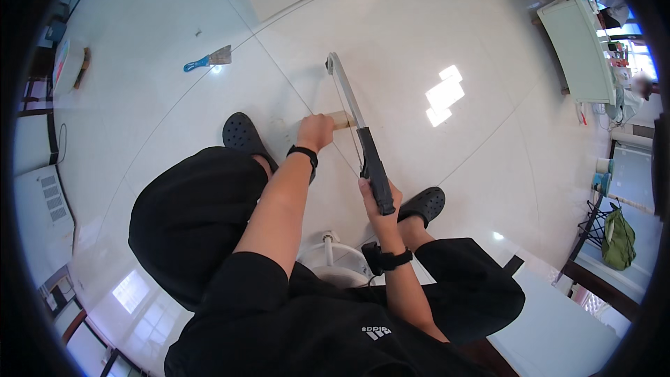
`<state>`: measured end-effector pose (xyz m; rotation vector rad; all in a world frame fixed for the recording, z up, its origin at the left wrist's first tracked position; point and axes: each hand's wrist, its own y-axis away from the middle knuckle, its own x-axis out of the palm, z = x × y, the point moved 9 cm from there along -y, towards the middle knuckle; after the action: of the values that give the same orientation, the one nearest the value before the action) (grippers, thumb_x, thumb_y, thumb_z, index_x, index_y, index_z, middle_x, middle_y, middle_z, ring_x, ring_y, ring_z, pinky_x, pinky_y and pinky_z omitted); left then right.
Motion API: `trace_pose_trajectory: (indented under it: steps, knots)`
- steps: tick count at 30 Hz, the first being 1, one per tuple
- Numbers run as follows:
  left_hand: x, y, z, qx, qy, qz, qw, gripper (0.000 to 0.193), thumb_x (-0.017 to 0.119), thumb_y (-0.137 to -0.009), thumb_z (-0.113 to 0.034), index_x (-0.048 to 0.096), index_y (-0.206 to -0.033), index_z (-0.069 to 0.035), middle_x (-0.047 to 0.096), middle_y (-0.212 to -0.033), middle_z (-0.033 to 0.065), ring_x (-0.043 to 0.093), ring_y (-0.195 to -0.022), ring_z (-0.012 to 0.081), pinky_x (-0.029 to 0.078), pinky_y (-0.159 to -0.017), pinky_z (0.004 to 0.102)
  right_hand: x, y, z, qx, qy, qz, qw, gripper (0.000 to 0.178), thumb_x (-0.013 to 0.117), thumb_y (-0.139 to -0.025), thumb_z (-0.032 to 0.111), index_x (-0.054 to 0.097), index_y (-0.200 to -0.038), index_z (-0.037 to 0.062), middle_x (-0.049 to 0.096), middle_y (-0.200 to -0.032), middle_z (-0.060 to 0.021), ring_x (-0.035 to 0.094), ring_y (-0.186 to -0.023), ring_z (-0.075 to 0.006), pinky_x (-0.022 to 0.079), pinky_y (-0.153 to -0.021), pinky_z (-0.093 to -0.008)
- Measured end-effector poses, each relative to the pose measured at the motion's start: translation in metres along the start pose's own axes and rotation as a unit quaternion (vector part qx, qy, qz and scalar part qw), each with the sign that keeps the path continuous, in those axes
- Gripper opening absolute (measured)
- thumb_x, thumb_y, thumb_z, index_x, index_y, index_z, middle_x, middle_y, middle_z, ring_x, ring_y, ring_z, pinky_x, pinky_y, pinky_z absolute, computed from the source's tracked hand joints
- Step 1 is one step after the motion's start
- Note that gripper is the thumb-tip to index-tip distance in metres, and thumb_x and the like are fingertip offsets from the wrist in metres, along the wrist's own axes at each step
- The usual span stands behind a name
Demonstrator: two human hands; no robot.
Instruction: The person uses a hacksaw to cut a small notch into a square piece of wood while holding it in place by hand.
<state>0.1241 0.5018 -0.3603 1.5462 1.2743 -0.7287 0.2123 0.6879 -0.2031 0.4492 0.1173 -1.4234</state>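
My left hand (316,132) is closed around a short piece of light wood (343,120), which sticks out to the right of my fingers. In my right hand (382,208) is the black handle (375,167) of a hacksaw (351,98). Its silver frame points away from me and leans to the left. The thin blade runs along the frame's left side and crosses the wood near its right end. Whether the blade has cut into the wood is too small to make out. Both wrists wear black bands.
On the pale tiled floor lies a scraper (209,58) with a blue handle, far left. Black clogs (423,203) are on my feet, either side of the work. A white round-based object (328,255) stands between my legs. A pale green cabinet (576,49) is at the far right.
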Motion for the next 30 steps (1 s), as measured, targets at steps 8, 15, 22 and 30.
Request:
trace_pose_trajectory:
  steps: [8, 15, 22, 30]
  knots:
    - [0.015, 0.0, -0.005, 0.049, -0.03, -0.002, 0.998, 0.009, 0.06, -0.069, -0.01, 0.068, -0.071, -0.006, 0.068, -0.078, 0.0165, 0.067, -0.077, 0.0313, 0.054, -0.068, 0.0403, 0.005, 0.006, -0.021, 0.004, -0.017, -0.022, 1.0, 0.018, 0.067, -0.085, 0.014, 0.06, -0.082, -0.0027, 0.051, -0.058, -0.0027, 0.044, -0.055, -0.0067, 0.039, -0.052, -0.0244]
    - [0.012, -0.011, -0.006, 0.088, -0.059, 0.021, 0.994, 0.011, 0.06, -0.068, -0.013, 0.067, -0.071, -0.006, 0.067, -0.074, 0.0175, 0.067, -0.07, 0.0336, 0.054, -0.064, 0.0414, 0.008, 0.001, -0.01, -0.004, 0.006, -0.039, 0.999, 0.018, 0.066, -0.085, 0.013, 0.058, -0.079, -0.0019, 0.049, -0.056, -0.0014, 0.042, -0.053, -0.0057, 0.038, -0.05, -0.0237]
    - [-0.001, -0.019, -0.014, 0.088, -0.085, 0.059, 0.991, 0.01, 0.063, -0.067, -0.011, 0.07, -0.072, -0.007, 0.069, -0.077, 0.0147, 0.068, -0.074, 0.0306, 0.055, -0.068, 0.0392, 0.01, 0.001, 0.006, -0.033, -0.001, -0.076, 0.997, 0.019, 0.067, -0.085, 0.013, 0.057, -0.076, -0.0008, 0.048, -0.054, -0.0002, 0.04, -0.052, -0.0039, 0.036, -0.048, -0.0221]
    - [0.002, -0.028, -0.019, 0.102, -0.112, 0.073, 0.986, 0.012, 0.062, -0.067, -0.012, 0.07, -0.074, -0.007, 0.068, -0.079, 0.0155, 0.068, -0.074, 0.0314, 0.055, -0.068, 0.0396, 0.007, 0.0, 0.005, -0.01, 0.002, -0.091, 0.996, 0.02, 0.067, -0.083, 0.012, 0.055, -0.072, 0.0011, 0.046, -0.051, -0.0028, 0.042, -0.048, -0.0066, 0.036, -0.046, -0.0244]
